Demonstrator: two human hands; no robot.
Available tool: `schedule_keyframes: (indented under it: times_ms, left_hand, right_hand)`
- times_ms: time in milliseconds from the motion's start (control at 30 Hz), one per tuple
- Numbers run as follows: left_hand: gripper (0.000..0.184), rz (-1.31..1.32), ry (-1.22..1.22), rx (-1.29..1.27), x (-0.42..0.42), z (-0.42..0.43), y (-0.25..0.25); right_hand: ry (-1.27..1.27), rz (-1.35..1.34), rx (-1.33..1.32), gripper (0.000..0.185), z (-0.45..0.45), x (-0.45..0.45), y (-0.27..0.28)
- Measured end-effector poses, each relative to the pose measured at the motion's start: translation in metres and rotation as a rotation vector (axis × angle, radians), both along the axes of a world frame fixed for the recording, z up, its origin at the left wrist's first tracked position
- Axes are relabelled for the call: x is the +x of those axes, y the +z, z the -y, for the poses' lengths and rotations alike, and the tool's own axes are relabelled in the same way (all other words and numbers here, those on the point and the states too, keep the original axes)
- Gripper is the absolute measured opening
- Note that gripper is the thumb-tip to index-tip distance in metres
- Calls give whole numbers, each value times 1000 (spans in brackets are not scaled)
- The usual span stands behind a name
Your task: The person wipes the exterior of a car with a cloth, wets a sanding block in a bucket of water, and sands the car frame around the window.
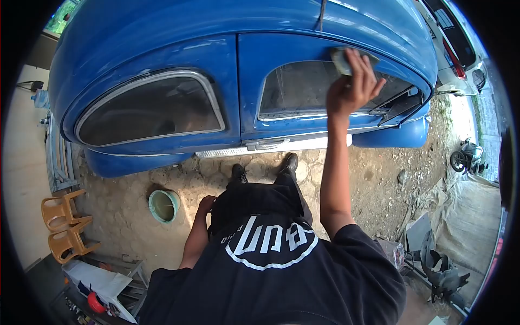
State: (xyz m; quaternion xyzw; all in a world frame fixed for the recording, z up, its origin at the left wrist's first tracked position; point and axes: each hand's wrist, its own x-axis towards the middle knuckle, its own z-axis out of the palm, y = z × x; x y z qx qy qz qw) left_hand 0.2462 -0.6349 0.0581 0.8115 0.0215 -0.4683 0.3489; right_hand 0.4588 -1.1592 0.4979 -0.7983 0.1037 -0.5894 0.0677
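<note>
At two o'clock, the right hand (355, 86) had its fingers clamped on a pad (340, 60), perhaps sandpaper, against the car door (287, 47). At eight, I couldn't tell the left hand (206, 205)'s fingers.

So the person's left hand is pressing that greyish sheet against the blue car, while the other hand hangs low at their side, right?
Not quite: the head view shows the right hand pressing the greyish sheet against the blue car. The left hand is the one low at their side.
</note>
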Motion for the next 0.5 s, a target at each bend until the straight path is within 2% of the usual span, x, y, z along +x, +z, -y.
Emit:
schedule_keyframes:
  times_ms: [33, 67, 167, 267, 300, 333, 433, 500]
  left_hand:
    - [34, -183, 252, 40, 10, 6, 26]
    - [35, -371, 505, 81, 11, 4, 29]
    - [38, -314, 504, 37, 18, -12, 40]
    - [37, -396, 468, 98, 27, -23, 48]
    - [37, -406, 456, 104, 26, -29, 48]
    - [38, -408, 444, 104, 29, -30, 45]
    - [39, -364, 410, 99, 46, -24, 53]
    - [40, -326, 418, 75, 61, -14, 56]
  right_hand:
    - [-28, 62, 83, 39, 13, 0, -1]
    - [-26, 92, 119, 40, 4, 5, 1]
    - [64, 157, 159, 46, -45, 24, -6]
    - [197, 19, 170, 49, -118, 28, 0]
    - [202, 9, 175, 47, -122, 28, 0]
    - [147, -15, 42, 43, -108, 27, 1]
    - [59, -37, -80, 40, -59, 19, 6]
    - [60, 29, -13, 43, -53, 19, 11]
